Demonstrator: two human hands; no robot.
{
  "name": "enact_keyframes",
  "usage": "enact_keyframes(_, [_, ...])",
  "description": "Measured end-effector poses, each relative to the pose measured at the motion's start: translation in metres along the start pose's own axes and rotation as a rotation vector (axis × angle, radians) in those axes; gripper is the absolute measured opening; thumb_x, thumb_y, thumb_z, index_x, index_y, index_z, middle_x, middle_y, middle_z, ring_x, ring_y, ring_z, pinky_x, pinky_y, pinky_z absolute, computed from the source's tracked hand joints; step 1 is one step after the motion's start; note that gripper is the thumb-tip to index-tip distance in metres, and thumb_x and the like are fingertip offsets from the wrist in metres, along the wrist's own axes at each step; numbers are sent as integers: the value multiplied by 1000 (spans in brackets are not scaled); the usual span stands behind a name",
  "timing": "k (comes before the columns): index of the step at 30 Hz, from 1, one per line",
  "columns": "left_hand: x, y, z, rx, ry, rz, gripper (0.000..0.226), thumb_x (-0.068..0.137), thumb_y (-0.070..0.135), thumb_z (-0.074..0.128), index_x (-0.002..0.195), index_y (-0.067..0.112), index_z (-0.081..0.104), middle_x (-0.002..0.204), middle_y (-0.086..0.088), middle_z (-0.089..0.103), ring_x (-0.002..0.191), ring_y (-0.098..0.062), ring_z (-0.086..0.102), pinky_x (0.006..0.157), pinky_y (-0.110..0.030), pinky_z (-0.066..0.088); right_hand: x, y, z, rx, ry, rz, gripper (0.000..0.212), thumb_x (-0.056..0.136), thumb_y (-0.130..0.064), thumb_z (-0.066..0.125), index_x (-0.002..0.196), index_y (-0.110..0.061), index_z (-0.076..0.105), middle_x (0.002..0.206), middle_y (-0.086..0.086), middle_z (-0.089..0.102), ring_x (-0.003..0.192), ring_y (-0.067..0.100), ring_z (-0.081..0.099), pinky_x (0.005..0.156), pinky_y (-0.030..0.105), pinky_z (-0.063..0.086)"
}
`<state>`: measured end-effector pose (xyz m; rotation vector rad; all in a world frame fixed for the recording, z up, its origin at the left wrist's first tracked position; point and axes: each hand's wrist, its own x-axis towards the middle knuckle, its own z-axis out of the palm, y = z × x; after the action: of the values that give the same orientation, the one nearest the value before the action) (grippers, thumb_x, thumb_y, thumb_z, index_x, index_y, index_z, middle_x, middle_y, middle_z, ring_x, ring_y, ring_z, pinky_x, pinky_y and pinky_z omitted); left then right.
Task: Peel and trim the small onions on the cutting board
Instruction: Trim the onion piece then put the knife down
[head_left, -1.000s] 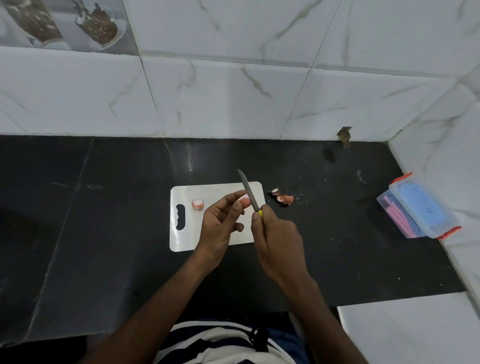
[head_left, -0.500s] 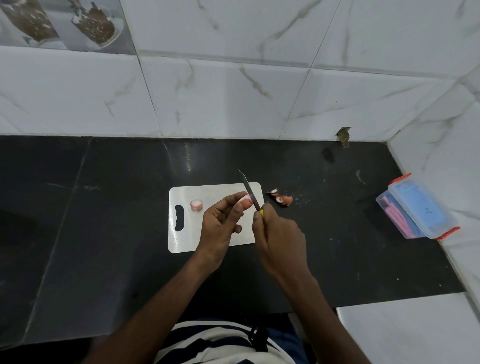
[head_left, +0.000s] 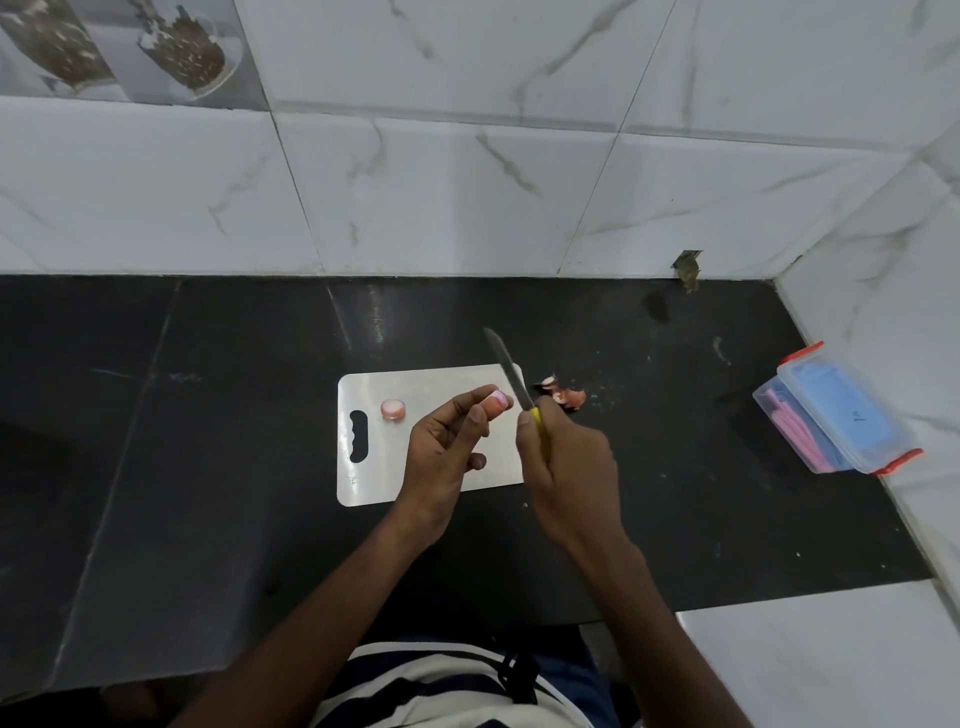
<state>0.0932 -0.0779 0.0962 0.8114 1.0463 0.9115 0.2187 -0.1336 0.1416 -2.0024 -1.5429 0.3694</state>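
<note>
Your left hand (head_left: 441, 447) pinches onion (head_left: 496, 402) above cutting board (head_left: 431, 384) for peeling | right hand (head_left: 566, 467) grips knife (head_left: 509, 374), blade beside it

Two small onions (head_left: 393, 409) (head_left: 496, 402), one cutting board (head_left: 431, 384), one knife (head_left: 511, 378), one lidded plastic box (head_left: 836, 415), one pile of peels (head_left: 566, 396), two hands (head_left: 447, 447) (head_left: 569, 467)

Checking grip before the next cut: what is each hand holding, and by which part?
Left hand pinches a small onion at its sides; right hand grips the knife by its yellow handle.
</note>
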Motion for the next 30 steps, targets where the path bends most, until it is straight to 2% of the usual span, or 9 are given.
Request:
enact_keyframes(2, [0, -1, 0, -2, -5, 11, 37, 89, 49, 71, 120, 30, 79, 107, 16, 83, 92, -6, 69, 69, -21, 56, -1, -2, 1, -97, -61, -11, 23, 109, -37, 42, 89, -26, 44, 57, -8, 45, 49, 6, 47, 50, 26, 31])
enact_keyframes(6, [-1, 2, 3, 16, 12, 34, 31, 87, 50, 80, 113, 33, 78, 106, 19, 85, 94, 2, 76, 74, -26, 58, -7, -2, 9, -175, -60, 12, 23, 109, -41, 33, 92, -27, 43, 59, -10, 43, 50, 7, 48, 50, 29, 39])
enact_keyframes(10, [0, -3, 5, -6, 36, 27, 34, 83, 47, 77, 114, 33, 80, 115, 13, 85, 112, -8, 79, 90, -39, 59, -15, -12, 12, -212, -122, -27, 21, 106, -44, 34, 99, -28, 44, 59, -15, 38, 48, -1, 39, 50, 19, 21])
enact_keyframes(16, [-2, 0, 7, -7, 23, 12, 42, 79, 55, 73, 116, 35, 78, 111, 21, 84, 97, 1, 75, 71, -18, 57, 0, -5, 5, -49, 93, 37, 39, 105, -48, 28, 94, -20, 54, 57, -8, 47, 49, 9, 51, 48, 30, 40])
enact_keyframes(20, [-1, 0, 8, 3, 29, 17, 35, 82, 50, 72, 113, 36, 77, 106, 24, 84, 95, 5, 76, 81, -32, 59, -2, -5, 13, -157, -15, 29, 19, 108, -39, 37, 93, -28, 40, 59, -9, 44, 53, 13, 51, 52, 31, 36])
enact_keyframes(22, [0, -1, 7, 11, 45, 27, 30, 86, 47, 73, 113, 35, 78, 108, 21, 84, 100, 1, 78, 87, -38, 60, -5, -5, 18, -177, -27, 27, 19, 108, -41, 34, 98, -28, 43, 60, -11, 42, 55, 13, 51, 53, 30, 35])
enact_keyframes(25, [3, -6, 2, 9, 74, 28, 16, 98, 31, 76, 114, 32, 79, 112, 14, 85, 111, -8, 80, 88, -31, 61, -12, -12, 21, -255, -36, -30, 32, 105, -44, 32, 109, -23, 55, 64, -15, 42, 54, 12, 46, 52, 25, 30])
enact_keyframes(27, [2, -5, 3, -3, 68, 33, 22, 93, 38, 78, 114, 31, 80, 115, 11, 85, 113, -10, 79, 87, -32, 62, -10, -13, 18, -248, -16, -35, 31, 104, -45, 30, 103, -25, 53, 62, -15, 41, 52, 12, 44, 52, 26, 31])
enact_keyframes(30, [-1, 3, 6, -15, 50, 15, 38, 84, 51, 76, 117, 31, 78, 111, 16, 85, 96, 3, 75, 76, -27, 57, 2, -5, 11, -17, 74, -48, 32, 105, -43, 30, 94, -22, 51, 55, -10, 44, 47, 11, 47, 48, 32, 39])
